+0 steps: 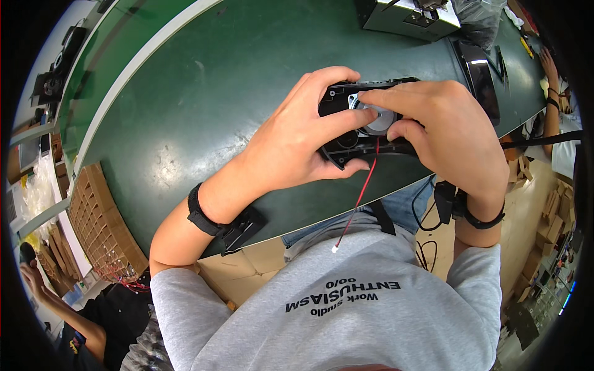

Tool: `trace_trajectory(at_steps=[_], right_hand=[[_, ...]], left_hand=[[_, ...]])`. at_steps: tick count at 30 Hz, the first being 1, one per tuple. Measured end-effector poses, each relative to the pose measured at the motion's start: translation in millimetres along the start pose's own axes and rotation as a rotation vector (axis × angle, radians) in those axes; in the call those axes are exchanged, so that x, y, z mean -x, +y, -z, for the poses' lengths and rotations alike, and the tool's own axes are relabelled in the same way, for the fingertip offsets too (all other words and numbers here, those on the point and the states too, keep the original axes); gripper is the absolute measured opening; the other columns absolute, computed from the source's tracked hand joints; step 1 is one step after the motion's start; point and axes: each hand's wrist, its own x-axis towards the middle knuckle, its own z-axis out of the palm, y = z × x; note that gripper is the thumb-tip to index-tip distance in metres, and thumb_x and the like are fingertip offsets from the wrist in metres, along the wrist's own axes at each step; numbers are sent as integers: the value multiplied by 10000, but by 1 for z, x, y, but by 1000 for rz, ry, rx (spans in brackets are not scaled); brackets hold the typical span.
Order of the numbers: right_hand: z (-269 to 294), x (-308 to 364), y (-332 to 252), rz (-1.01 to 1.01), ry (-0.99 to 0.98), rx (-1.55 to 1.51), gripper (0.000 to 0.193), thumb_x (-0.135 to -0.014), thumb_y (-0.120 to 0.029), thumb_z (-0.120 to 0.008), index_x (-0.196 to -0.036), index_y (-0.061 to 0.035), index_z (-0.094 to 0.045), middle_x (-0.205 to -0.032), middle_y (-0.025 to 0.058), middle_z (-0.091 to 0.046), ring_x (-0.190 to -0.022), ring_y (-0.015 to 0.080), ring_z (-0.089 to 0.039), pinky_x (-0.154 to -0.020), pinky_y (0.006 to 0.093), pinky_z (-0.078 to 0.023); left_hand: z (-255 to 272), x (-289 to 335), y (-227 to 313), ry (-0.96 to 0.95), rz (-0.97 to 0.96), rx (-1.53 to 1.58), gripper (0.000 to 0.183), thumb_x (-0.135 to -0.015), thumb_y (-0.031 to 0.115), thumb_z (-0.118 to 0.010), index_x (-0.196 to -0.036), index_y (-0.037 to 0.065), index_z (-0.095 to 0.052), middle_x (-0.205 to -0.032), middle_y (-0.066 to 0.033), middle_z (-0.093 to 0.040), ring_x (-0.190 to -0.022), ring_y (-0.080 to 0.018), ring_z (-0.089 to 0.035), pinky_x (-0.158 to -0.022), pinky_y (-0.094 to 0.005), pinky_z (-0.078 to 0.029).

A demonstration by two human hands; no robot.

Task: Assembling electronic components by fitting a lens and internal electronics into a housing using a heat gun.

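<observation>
Above the near edge of the green table, my left hand [291, 139] is closed around the left end of a black plastic housing [331, 104]. Its thumb sits below the housing, and one finger reaches across onto a round, silver-grey speaker [385, 123]. From the right, my right hand [455, 120] pinches that speaker between thumb and fingers, inside the housing. The housing's right end is partly hidden behind this hand. A thin red and black wire [364, 187] hangs from the speaker toward my shirt, ending in a small white connector [335, 249].
At the table's far side stand a metal box-shaped fixture [408, 23] and a grey plastic bag [481, 21]. A glossy black panel [477, 80] lies right of my hands. A divided cardboard tray [102, 216] holding wires is at left. Other people's arms [74, 315] show at both sides.
</observation>
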Motion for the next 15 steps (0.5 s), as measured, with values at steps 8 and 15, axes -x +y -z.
trace_trajectory(at_steps=[8,15], right_hand=[[-2,0,1,-24,17,-77,440,-726,82,-701,-1156,-4,-742,-962,209,-737,-815,391,-697,-743,440,-566],[-4,4,-2,-41,23,-66,448,-730,76,-703,-1170,-2,-733,-977,206,-739,-809,385,-698,-734,431,-567]], left_hand=[[2,0,2,-15,8,-15,618,-584,235,-969,-1160,129,-771,-1389,-214,-550,-1212,-369,-592,-970,-446,-558],[2,0,2,-58,2,-9,602,-607,194,-937,-1187,162,-778,-1410,-222,-528,-1225,-381,-582,-1006,-452,-550]])
